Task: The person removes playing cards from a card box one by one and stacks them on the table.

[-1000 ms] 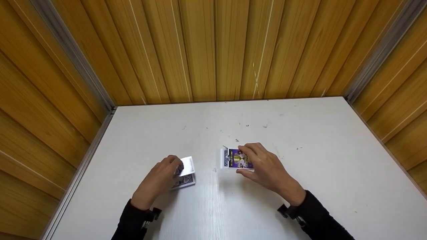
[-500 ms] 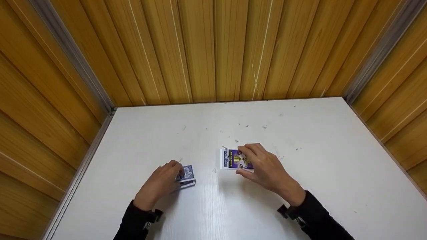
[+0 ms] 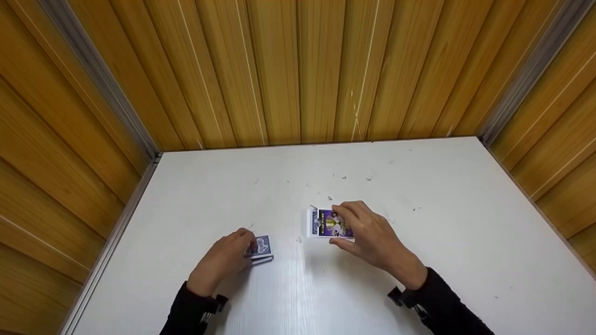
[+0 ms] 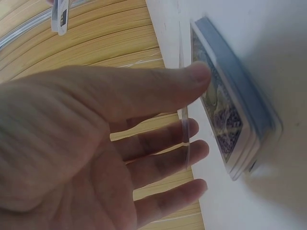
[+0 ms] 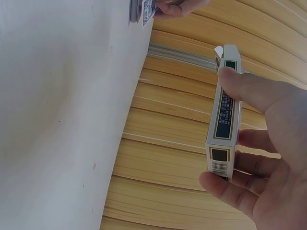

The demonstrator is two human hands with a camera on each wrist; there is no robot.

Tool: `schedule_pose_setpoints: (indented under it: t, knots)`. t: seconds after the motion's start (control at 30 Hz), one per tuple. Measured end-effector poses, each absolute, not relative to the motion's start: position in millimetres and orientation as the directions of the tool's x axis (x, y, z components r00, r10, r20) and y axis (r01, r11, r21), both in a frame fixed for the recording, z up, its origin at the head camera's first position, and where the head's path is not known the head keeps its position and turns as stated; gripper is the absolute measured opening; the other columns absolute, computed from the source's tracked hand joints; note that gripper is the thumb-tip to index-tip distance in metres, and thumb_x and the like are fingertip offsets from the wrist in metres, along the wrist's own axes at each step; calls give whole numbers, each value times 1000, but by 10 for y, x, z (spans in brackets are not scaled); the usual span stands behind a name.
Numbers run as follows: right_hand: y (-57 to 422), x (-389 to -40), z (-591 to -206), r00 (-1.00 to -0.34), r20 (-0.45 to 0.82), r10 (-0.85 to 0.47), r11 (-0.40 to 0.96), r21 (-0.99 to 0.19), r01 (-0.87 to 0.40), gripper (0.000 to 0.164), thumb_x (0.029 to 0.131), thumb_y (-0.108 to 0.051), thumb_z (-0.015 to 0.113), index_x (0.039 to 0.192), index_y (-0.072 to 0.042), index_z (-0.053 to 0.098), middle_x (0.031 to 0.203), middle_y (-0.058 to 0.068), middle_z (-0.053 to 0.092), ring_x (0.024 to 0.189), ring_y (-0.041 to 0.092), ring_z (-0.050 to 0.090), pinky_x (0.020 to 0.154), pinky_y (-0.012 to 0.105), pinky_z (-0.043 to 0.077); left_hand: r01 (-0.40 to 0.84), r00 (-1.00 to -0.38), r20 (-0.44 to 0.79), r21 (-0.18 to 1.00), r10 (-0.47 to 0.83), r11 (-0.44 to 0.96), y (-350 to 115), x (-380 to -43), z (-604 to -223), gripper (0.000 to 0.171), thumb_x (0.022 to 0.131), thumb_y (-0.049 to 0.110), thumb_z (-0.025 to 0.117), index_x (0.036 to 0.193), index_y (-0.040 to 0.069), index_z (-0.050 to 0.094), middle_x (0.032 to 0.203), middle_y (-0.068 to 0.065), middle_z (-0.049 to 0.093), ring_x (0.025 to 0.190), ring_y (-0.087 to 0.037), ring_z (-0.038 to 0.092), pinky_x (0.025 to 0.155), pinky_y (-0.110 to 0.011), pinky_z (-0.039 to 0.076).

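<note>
covering part of the cards (image 3: 263, 244) — the left hand (image 3: 223, 258)

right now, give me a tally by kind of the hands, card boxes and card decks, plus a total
Hands: 2, left hand and right hand
Card box: 1
Deck of cards: 1
Total: 4

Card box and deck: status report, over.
Right hand grips card box, held off table. Left hand at deck, thumb overlapping its face, grip unclear. That hand blocks deck's left end.
</note>
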State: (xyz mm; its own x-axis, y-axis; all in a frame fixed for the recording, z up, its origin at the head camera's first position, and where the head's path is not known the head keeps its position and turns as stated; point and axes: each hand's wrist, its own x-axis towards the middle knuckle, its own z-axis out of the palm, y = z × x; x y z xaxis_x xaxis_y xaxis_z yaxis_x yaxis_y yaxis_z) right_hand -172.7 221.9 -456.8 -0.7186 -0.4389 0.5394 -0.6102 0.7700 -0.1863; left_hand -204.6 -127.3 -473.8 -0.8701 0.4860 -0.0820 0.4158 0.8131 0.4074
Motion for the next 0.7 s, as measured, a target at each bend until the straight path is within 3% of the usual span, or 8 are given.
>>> schedule_pose_setpoints:
  t: [0.7]
  knots:
    - [2219, -1710, -4547, -709, 550, -440, 766, -183, -617, 73, 77, -35, 93, 133, 0, 63, 122, 12, 63, 111, 23, 61, 75, 33, 58, 399, -875, -103, 400, 474, 825, -1260, -2057, -4749, 31, 81, -6, 83, 103, 8, 67, 123, -9, 64, 101, -22, 60, 94, -45, 52]
